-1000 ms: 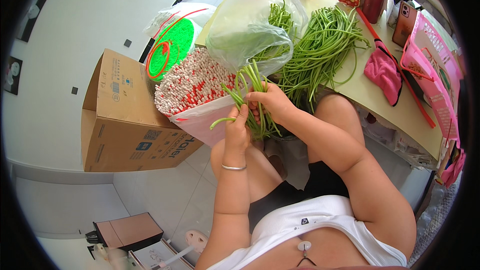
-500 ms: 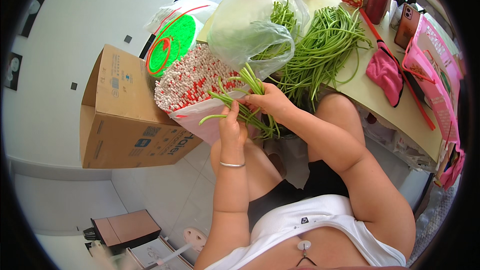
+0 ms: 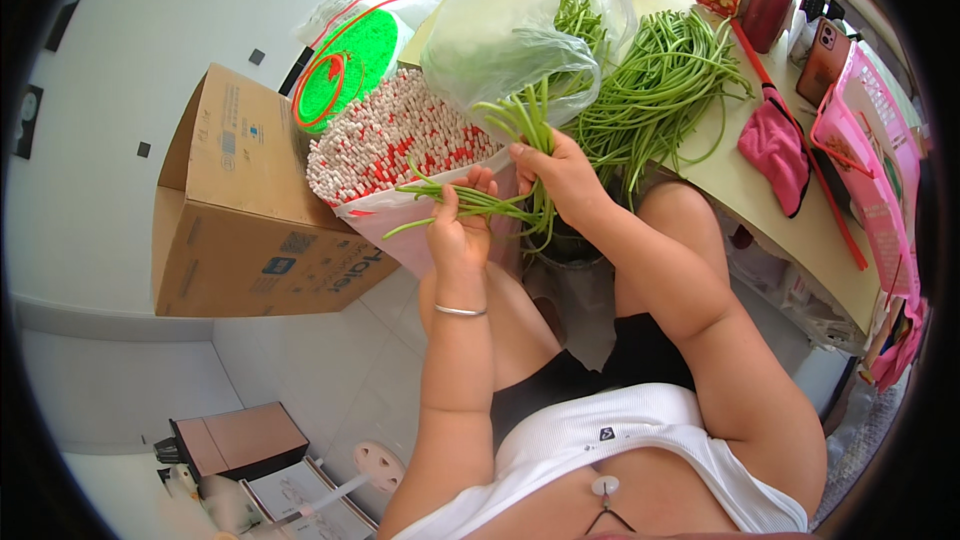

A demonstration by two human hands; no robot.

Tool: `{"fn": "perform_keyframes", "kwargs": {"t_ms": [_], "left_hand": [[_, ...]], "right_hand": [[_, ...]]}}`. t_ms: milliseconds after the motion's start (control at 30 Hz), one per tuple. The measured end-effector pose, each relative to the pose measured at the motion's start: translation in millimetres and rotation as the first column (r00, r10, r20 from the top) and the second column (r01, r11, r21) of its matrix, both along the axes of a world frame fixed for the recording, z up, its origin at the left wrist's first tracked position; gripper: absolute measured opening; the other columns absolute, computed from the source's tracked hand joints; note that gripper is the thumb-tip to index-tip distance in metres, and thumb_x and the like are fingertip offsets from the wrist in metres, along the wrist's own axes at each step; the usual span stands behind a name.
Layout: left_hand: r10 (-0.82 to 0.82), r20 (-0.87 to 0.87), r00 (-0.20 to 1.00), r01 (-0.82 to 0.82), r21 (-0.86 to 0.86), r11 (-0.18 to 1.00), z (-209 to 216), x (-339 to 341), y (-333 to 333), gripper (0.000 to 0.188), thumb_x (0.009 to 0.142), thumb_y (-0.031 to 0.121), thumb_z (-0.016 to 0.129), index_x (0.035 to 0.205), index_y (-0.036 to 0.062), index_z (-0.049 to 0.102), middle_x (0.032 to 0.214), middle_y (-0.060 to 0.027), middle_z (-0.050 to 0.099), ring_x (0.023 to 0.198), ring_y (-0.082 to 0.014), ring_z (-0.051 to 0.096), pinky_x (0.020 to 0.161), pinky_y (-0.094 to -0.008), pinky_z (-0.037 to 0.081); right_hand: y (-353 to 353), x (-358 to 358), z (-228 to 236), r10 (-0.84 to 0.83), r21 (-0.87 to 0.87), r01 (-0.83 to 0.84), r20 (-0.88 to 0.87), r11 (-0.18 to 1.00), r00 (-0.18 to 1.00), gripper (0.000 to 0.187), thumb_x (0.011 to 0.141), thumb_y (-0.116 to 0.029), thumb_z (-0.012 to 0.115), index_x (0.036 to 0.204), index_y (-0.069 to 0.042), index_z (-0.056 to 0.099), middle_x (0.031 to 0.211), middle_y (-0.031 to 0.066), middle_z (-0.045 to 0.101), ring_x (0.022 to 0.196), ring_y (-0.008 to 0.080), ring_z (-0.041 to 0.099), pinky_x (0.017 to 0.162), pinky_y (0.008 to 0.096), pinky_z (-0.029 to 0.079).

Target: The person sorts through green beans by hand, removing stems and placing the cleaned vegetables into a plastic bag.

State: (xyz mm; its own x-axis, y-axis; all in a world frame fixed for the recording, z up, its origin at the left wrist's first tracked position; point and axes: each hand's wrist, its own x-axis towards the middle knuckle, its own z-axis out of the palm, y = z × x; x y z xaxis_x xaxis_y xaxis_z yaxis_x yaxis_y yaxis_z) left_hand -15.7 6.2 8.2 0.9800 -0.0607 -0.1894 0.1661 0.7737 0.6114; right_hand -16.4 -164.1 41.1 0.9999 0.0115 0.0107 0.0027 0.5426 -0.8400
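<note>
Long thin green stems (image 3: 525, 122) stand up as a bundle in my right hand (image 3: 565, 175), its thumb and fingers closed on them. My left hand (image 3: 462, 230), palm up with a silver bangle on the wrist, loosely cradles more green stems (image 3: 425, 190) between thumb and curled fingers. Those stems run across toward the right hand, and some tips hang below it. Beyond my hands a big pile of the same stems (image 3: 665, 80) lies on the table (image 3: 715, 155). A translucent plastic bag (image 3: 500, 30) next to the pile also has stems in it.
To the left are a cardboard box (image 3: 250, 205), a sack of white and red sticks (image 3: 390, 155) and a bright green round bundle (image 3: 350, 65). The table's right side bears a maroon flask (image 3: 772, 0), a phone (image 3: 824, 60), a pink cloth (image 3: 772, 155) and a pink basket (image 3: 870, 160).
My hands have moved slightly apart; the right is higher with its bundle. The left hand's fingers have loosened, its stems lying lower and flatter. The whole view has shifted a little.
</note>
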Motion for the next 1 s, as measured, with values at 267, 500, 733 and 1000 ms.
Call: {"fn": "perform_keyframes", "kwargs": {"t_ms": [267, 500, 733, 1000], "left_hand": [[-0.065, 0.078, 0.995, 0.05, 0.174, 0.984, 8, -1, -3, 0.025, 0.1, 0.022, 0.047, 0.105, -0.0017, 0.05, 0.114, -0.0264, 0.059, 0.108, -0.0375, 0.06, 0.092, -0.0476, 0.051], [0.176, 0.004, 0.984, -0.176, 0.047, 0.983, 2, 7, 28, 0.032, 0.103, 0.027, 0.036, 0.105, -0.0003, 0.052, 0.117, -0.024, 0.06, 0.109, -0.0377, 0.06, 0.092, -0.0503, 0.051], [0.179, -0.032, 0.983, -0.172, 0.164, 0.971, 11, 5, 35, 0.03, 0.102, 0.026, 0.038, 0.1, 0.0009, 0.053, 0.116, -0.0227, 0.061, 0.107, -0.0358, 0.061, 0.089, -0.0507, 0.053], [-0.184, 0.131, 0.974, 0.144, 0.27, 0.952, 21, -14, -9, 0.021, 0.099, 0.02, 0.05, 0.1, 0.0001, 0.056, 0.11, -0.0188, 0.064, 0.1, -0.027, 0.063, 0.081, -0.0447, 0.055]], "right_hand": [[-15, 8, -9, -0.214, 0.248, 0.205, 0.009, 0.947, 0.977, 0.013, 0.095, -0.013, 0.055, 0.086, -0.006, 0.049, 0.07, 0.0043, 0.049, 0.062, 0.0183, 0.054, 0.061, 0.0343, 0.049], [-41, 0, 22, -0.386, 0.416, 0.343, 0.021, 0.842, 0.922, 0.015, 0.095, -0.015, 0.056, 0.087, -0.004, 0.049, 0.069, 0.0064, 0.052, 0.055, 0.0184, 0.051, 0.053, 0.0362, 0.049], [-77, -15, 50, -0.453, 0.284, 0.402, 0.141, 0.871, 0.88, 0.011, 0.091, -0.012, 0.061, 0.087, -0.003, 0.056, 0.064, 0.0032, 0.052, 0.05, 0.0121, 0.046, 0.045, 0.0265, 0.037], [1, -9, 5, 0.074, -0.463, -0.05, 0.034, 0.885, 0.997, 0.018, 0.077, -0.002, 0.073, 0.093, 0.001, 0.064, 0.08, 0.0047, 0.067, 0.068, 0.0101, 0.06, 0.064, 0.0255, 0.049]]}}
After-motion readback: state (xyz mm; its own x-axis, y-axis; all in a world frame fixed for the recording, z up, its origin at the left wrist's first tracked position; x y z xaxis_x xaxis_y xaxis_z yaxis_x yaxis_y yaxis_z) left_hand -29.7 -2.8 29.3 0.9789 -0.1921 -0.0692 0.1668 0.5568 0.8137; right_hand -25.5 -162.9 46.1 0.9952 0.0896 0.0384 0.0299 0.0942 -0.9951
